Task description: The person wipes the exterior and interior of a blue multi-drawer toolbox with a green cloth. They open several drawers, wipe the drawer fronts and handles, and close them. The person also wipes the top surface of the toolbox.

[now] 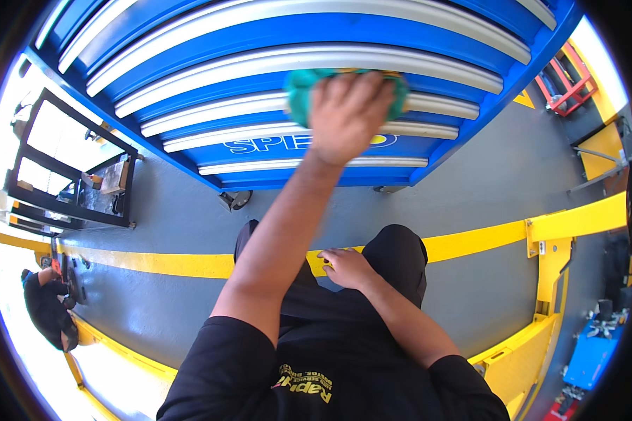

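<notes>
A blue tool cabinet (372, 31) with long silver drawer pulls (211, 112) fills the top of the view. My left arm is stretched up to it. With my left hand (351, 112) I press a bunched green cloth (300, 91) with yellow-orange parts against the drawer fronts, right of their middle. The hand lies over the cloth and hides much of it; its fingers are slightly blurred. My right hand (345, 268) rests by my thigh, near the knee, with its fingers apart and nothing seen in it.
Casters (237, 201) carry the cabinet above the grey floor, which a yellow stripe (463, 245) crosses. A black metal frame cart (70, 161) stands left. Yellow lift beams (576, 217) flank me. Another person (48, 305) works at far left. Blue equipment (590, 358) stands lower right.
</notes>
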`<action>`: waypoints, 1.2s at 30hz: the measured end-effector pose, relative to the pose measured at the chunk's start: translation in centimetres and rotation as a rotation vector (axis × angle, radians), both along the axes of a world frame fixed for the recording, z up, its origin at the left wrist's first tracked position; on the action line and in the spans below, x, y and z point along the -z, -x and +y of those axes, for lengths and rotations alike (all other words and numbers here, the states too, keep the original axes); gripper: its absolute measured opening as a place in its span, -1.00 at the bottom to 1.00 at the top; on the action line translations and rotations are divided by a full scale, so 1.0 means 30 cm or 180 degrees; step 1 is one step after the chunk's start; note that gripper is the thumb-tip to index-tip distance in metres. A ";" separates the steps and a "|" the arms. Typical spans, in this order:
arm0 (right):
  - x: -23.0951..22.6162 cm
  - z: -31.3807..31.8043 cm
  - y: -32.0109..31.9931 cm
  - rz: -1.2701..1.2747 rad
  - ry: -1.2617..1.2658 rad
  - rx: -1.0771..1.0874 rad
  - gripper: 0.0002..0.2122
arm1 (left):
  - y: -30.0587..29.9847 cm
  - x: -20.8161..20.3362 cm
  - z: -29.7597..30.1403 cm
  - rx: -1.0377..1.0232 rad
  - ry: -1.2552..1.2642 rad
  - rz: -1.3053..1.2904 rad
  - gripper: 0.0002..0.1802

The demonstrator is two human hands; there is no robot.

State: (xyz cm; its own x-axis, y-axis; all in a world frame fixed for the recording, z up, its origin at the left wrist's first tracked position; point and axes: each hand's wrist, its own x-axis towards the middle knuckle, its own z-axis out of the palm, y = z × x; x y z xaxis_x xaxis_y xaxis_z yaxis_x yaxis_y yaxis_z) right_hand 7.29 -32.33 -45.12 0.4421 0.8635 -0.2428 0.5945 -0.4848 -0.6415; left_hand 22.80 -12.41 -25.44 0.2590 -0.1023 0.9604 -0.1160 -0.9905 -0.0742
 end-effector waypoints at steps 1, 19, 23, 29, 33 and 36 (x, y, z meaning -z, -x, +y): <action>0.037 -0.005 0.011 0.0130 0.0251 -0.0011 -0.66 | 0.039 0.009 0.071 0.0022 -0.0033 -0.0040 -0.70; 0.109 0.041 -0.007 0.0616 0.0718 -0.0020 -0.61 | -0.011 0.019 -0.031 0.0421 -0.0441 0.0829 -0.39; 0.093 0.025 -0.037 0.0755 0.0624 0.0200 -0.62 | 0.163 0.145 0.249 -0.0861 -0.0146 0.0196 -0.59; 0.115 0.024 -0.028 0.0913 0.0534 0.0273 -0.64 | -0.043 0.165 -0.104 -0.0579 0.0037 -0.0094 -0.65; 0.265 0.034 0.016 0.0719 0.0432 0.0256 -0.65 | -0.187 0.086 -0.423 -0.0053 -0.0028 0.0444 -0.57; 0.276 0.052 0.032 0.0792 0.0485 0.0197 -0.65 | -0.223 0.028 -0.477 0.0094 -0.0297 0.0781 -0.55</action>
